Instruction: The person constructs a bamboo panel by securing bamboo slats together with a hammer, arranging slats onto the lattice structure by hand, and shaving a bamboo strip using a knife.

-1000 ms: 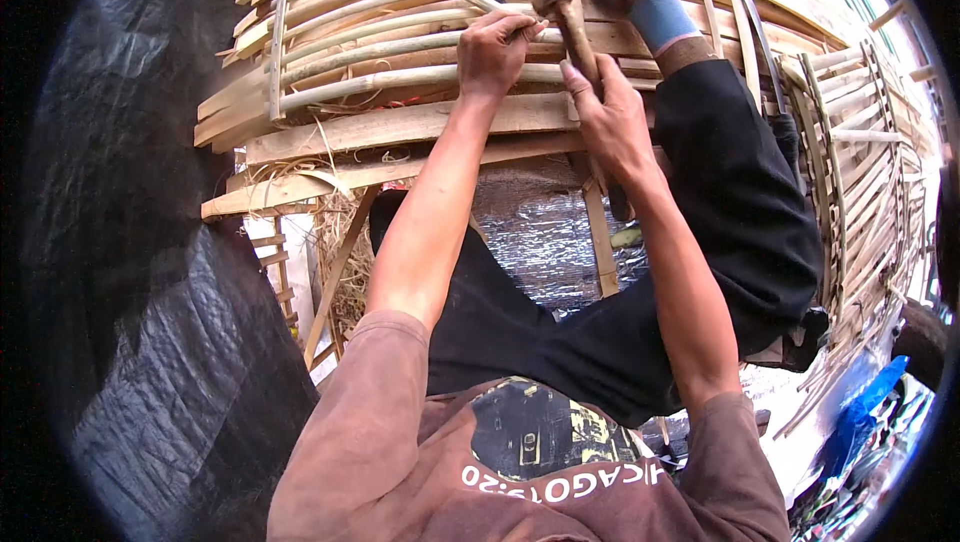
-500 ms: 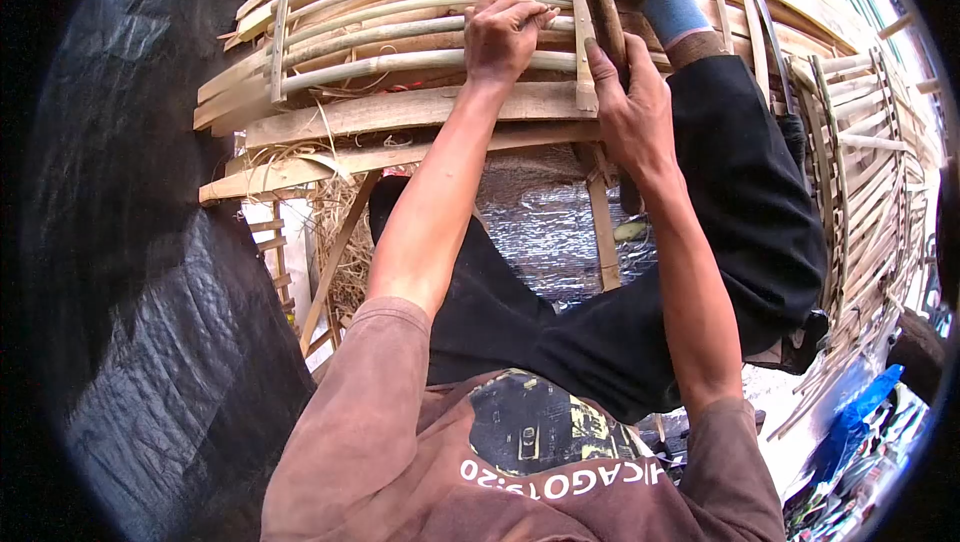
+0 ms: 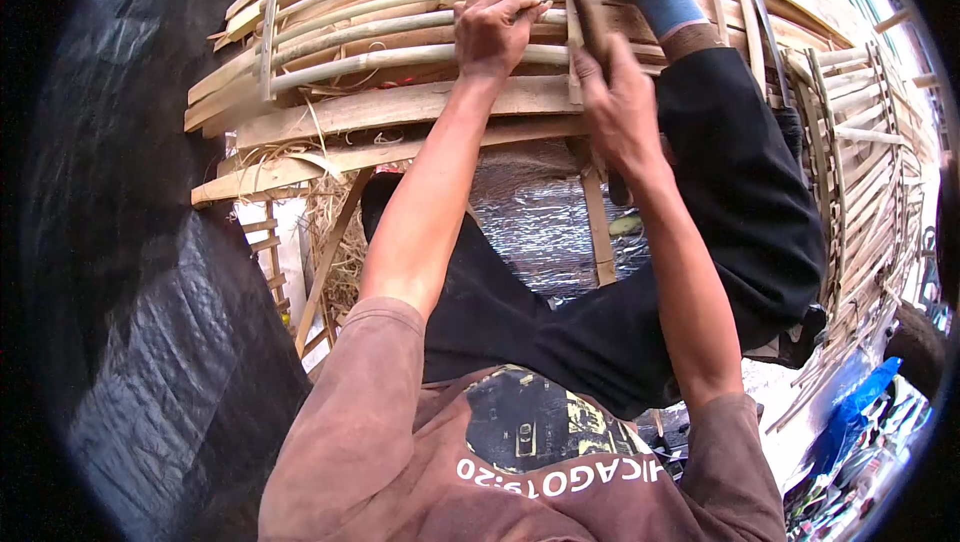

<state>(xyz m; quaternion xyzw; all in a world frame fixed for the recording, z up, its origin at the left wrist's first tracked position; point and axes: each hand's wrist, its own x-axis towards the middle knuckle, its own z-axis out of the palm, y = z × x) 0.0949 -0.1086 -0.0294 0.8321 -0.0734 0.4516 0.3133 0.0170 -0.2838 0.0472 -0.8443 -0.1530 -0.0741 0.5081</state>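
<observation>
remotely, my left hand [image 3: 494, 34] is pinching something small [image 3: 545, 3] (probably steadying it); my right hand [image 3: 622, 104] is gripping a hammer [image 3: 588, 14].

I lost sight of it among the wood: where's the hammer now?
At the top of the head view, just right of centre, the hammer is in the right hand, its blurred head up and right of the left hand.

Glossy black sheeting [image 3: 180, 342] at left
</observation>
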